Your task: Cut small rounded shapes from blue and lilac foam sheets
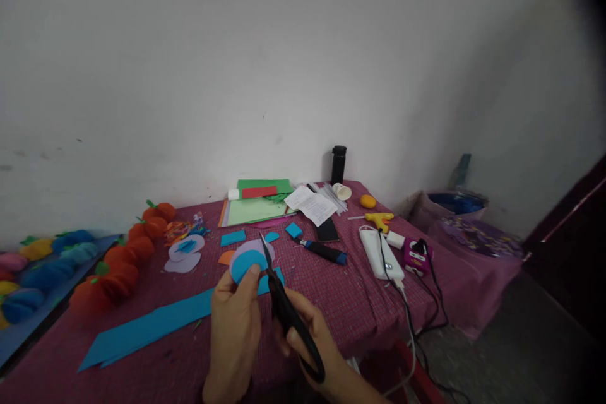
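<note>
My left hand pinches a blue paper circle between thumb and fingers, over the table's front part. Behind that circle shows a pale lilac paper circle; I cannot tell whether it is held too or lies on the cloth. My right hand grips black-handled scissors, their blades pointing up and left, the tips close by the right edge of the blue circle. Long blue paper strips lie on the cloth left of and behind my left hand.
Orange paper pumpkins line the left side. More lilac circles lie near them. A box cutter, white power bank, yellow glue gun and purple plug adapter with cables sit right. A black bottle stands at the back.
</note>
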Motion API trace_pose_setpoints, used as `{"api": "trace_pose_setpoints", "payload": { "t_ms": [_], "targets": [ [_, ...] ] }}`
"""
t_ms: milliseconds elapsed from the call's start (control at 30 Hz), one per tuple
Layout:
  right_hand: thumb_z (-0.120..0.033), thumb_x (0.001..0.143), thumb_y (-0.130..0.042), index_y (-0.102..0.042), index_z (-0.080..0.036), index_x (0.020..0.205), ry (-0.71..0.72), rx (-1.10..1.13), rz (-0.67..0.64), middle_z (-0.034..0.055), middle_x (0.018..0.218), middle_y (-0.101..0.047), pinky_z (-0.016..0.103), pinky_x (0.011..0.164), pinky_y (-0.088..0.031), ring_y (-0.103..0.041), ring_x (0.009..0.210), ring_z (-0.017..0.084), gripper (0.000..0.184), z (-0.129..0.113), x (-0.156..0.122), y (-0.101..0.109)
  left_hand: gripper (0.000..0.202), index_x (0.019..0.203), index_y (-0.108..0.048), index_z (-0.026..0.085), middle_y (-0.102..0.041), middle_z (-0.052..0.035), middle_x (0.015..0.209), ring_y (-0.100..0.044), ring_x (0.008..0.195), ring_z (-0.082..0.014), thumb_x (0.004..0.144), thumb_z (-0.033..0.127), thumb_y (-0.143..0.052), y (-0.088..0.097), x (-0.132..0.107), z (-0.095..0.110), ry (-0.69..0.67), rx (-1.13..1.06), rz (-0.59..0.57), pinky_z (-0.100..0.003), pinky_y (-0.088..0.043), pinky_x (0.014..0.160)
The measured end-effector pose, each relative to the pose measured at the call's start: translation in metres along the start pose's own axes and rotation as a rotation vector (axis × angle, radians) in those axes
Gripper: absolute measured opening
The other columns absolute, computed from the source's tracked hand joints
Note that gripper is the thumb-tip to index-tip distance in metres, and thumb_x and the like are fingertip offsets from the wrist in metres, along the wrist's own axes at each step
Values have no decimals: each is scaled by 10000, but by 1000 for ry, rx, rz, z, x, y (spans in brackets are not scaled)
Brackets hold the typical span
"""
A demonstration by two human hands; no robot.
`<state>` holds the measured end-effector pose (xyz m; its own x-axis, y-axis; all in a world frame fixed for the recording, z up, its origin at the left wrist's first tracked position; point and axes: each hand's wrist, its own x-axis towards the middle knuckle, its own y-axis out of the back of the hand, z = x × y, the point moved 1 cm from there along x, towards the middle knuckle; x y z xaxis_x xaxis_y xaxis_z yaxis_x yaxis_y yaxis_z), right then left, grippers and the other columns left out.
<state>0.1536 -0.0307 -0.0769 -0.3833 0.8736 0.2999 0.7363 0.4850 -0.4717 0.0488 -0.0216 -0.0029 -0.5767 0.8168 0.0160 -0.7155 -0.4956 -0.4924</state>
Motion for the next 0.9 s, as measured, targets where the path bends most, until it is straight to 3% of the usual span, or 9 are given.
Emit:
{"api": "trace_pose_setpoints", "payload": {
  "t_ms": [133,367,900],
  "targets": [
    [-688,622,-739,-630,-207,1234,-3,-26,-7,-34,634,-474,215,459,-278,-328,480,70,786,-2,-1,2,198,703,-684,157,-654,23,676,-549,626,-112,591,281,-793,3,0,4,-25,50,6,-229,-469,634],
    [-672,673,-714,-612,-210,1270,-2,-87,-30,-26,661,-486,212,479,-306,-340,522,81,762,-4,-3,9,220,602,-637,160,-545,61,543,-459,551,-91,542,288,-806,5,2,14,-40,123,-28,-204,-421,565],
    [-623,705,-723,-633,-217,1220,-20,-44,-124,-55,625,-448,180,441,-259,-313,461,38,662,-16,-2,8,211,624,-672,156,-600,40,567,-489,562,-100,557,287,-823,14,12,13,-30,128,-120,-204,-436,571]
  ]
}}
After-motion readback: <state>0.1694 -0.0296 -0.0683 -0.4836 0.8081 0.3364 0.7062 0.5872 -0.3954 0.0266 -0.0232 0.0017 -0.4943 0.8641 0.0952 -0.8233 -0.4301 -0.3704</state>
